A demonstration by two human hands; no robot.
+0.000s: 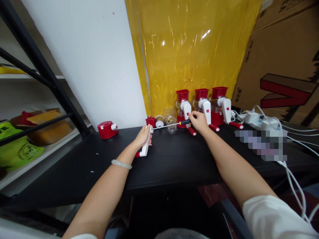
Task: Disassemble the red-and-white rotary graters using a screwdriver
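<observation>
Left fingers gripped a white crank handle; right fingers pinched a screwdriver. Three rotary graters stood assembled; a red base and clear housing lay unattached.

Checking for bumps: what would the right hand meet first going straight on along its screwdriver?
Likely the white handle in the left hand, screwdriver tip first; whether they touch now is unclear.

Large red V-like letter on the cardboard box beyond the desk's right rear corner, tiny Chinese characters with ® nearby, lime-green bag's print illegible
</observation>
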